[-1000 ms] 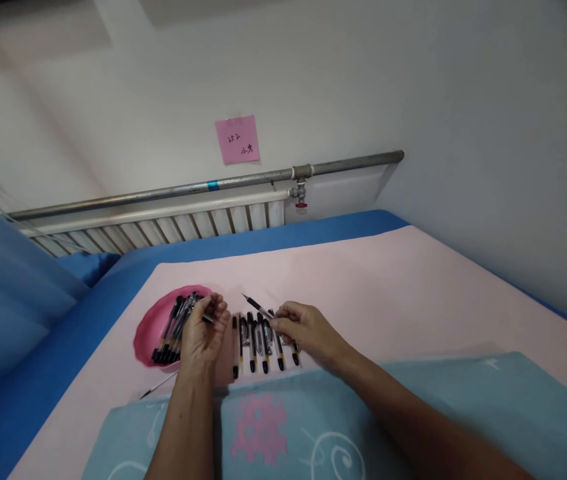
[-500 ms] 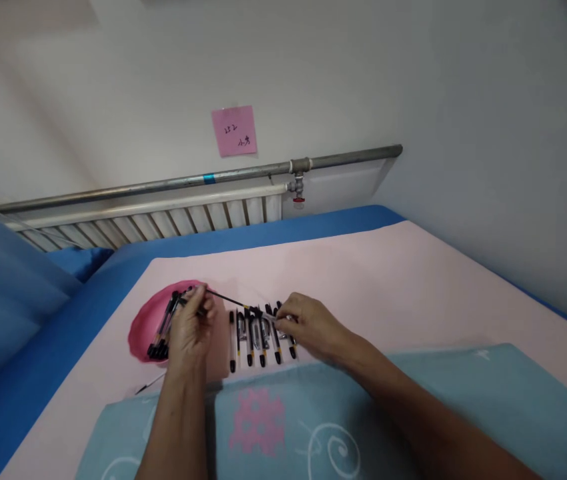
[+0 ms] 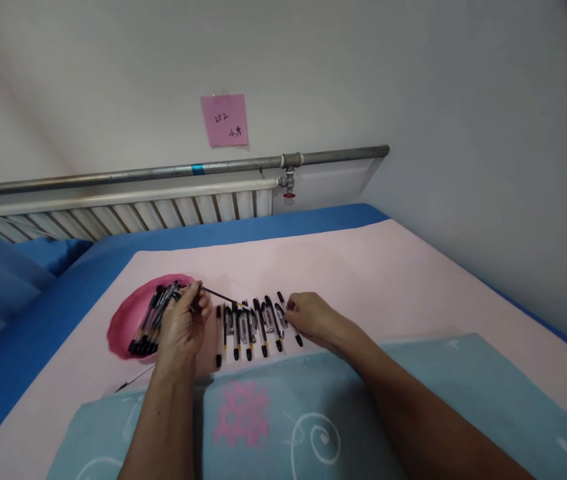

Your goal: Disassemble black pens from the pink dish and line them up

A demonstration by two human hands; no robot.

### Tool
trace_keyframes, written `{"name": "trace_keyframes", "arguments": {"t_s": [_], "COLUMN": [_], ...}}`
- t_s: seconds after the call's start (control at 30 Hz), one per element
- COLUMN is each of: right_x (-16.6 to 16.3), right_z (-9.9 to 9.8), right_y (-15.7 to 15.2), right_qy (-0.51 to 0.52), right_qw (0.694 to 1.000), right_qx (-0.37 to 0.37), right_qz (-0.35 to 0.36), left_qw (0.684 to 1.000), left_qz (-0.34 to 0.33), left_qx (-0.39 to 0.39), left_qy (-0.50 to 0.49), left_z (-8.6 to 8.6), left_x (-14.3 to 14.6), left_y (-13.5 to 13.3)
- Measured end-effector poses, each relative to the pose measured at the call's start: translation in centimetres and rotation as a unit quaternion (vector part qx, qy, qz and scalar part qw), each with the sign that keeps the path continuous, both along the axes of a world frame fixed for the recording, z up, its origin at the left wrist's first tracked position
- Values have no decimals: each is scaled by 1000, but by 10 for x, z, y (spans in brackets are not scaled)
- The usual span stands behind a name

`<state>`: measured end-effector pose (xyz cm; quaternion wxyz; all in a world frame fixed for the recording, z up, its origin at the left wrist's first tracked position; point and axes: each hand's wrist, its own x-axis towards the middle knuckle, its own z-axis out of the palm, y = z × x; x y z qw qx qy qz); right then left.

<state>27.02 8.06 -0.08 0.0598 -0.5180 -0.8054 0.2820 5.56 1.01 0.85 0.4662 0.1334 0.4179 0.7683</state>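
My left hand (image 3: 186,327) pinches a black pen refill (image 3: 218,294), which slants out to the right above a row of pens. Something dark, hard to make out, is also tucked in its palm. My right hand (image 3: 313,320) has its fingers closed at the right end of the row, beside the rightmost pen (image 3: 298,339); whatever its fingertips hold is hidden. Black-ended gel pens (image 3: 264,340) lie side by side there, with several short clear pieces (image 3: 244,325) among them. To the left, a pink bowl (image 3: 122,320) holds several pens (image 3: 151,327).
A thin white stick with a dark tip (image 3: 133,379) lies by the bowl. The pink sheet (image 3: 363,267) covers a blue surface, with a teal patterned cloth (image 3: 388,393) along the near side. A radiator (image 3: 163,213) and metal pipe (image 3: 138,175) run along the wall.
My right hand has drawn back from the refill's right end to the right end of the row. The left hand still holds the refill. The whole view has shifted slightly.
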Motion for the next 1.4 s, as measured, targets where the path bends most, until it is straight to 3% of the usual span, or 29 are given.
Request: {"name": "trace_keyframes", "arguments": {"t_s": [0.4, 0.63, 0.83, 0.97, 1.1, 1.27, 1.4], "right_x": [-6, -3, -10, -10, -3, 2, 2], "right_z": [-7, 3, 18, 18, 4, -13, -13], "right_y": [-1, -1, -17, -16, 0, 8, 5], "right_qy": [54, 97, 244, 200, 101, 61, 50], "right_qw": [999, 995, 958, 973, 992, 997, 999], "right_qx": [0, 12, -129, -110, -61, -31, 2], "right_qz": [-7, -3, 80, 45, -33, -27, -9], "left_qw": [999, 988, 984, 984, 984, 981, 981], "left_qz": [-31, -116, -145, -149, -139, -144, -143], "left_qx": [-28, -70, -68, -73, -105, -131, -129], "left_qy": [22, 78, 82, 62, 41, 20, 22], "left_z": [-2, -3, -7, -6, -4, -5, -6], "left_x": [5, 27, 47, 51, 47, 46, 45], "left_y": [0, -2, 1, 1, 1, 1, 1]}}
